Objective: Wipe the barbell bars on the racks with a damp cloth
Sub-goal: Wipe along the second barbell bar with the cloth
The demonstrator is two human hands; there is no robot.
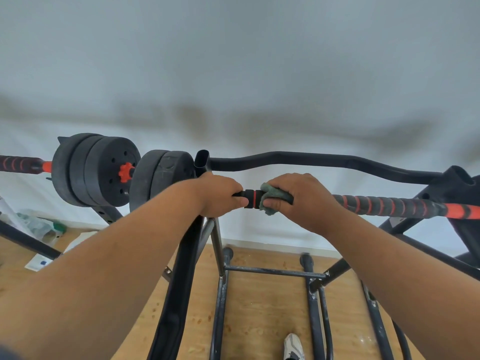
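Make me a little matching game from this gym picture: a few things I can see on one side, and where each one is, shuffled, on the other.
Things:
1. cloth
2. left hand
3. weight plates
4. shoe

Places:
A. on the wooden floor, bottom of the view
B. gripping the bar beside the rack upright
C. at the left, behind the left forearm
D. wrapped on the bar under the right hand

Pairs: 1-D, 2-B, 3-C, 4-A

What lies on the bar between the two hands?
In the head view, a short black stretch of bar with a red ring, between the left hand and right hand.
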